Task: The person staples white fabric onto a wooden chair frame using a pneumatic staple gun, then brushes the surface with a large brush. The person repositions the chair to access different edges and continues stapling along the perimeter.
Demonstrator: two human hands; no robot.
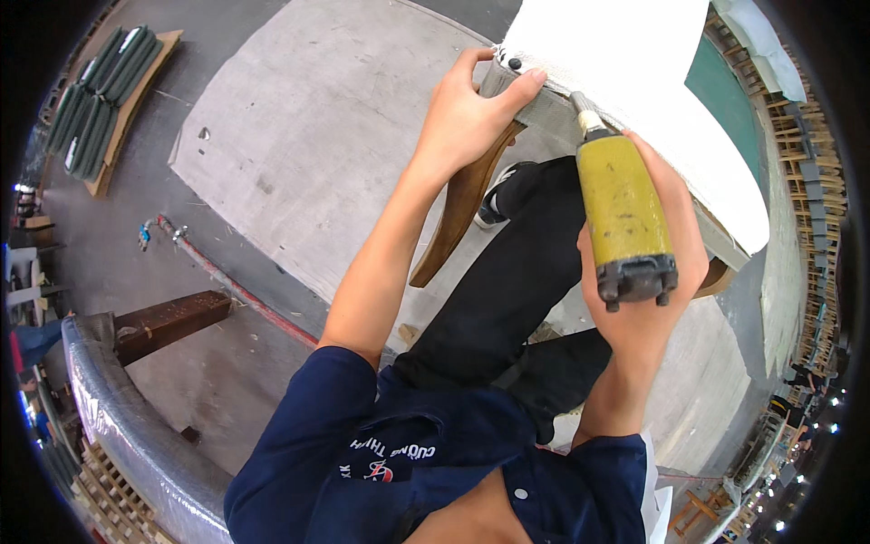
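Across my knees sits a chair (634, 82) with a white covered seat and a curved brown wooden leg (471, 204). At its left corner, my left hand (471, 113) is closed on the edge of the white cover, thumb on top beside a small dark round piece (515, 63). My right hand (666, 236) grips a yellow air staple gun (625, 195) with a black, bolted end cap. Its narrow nose (581, 102) points at the cover's edge, just right of my left thumb; whether it touches is hard to tell. Most of the gun's handle is hidden.
Below lies a worn grey board (290, 136) on the floor. A red hose (236, 286) with a fitting runs at left, near a brown beam (172, 326) and a plastic-wrapped roll (118, 417). Dark green padded pieces (104, 100) lie far left; stacked wooden parts (811, 199) line the right.
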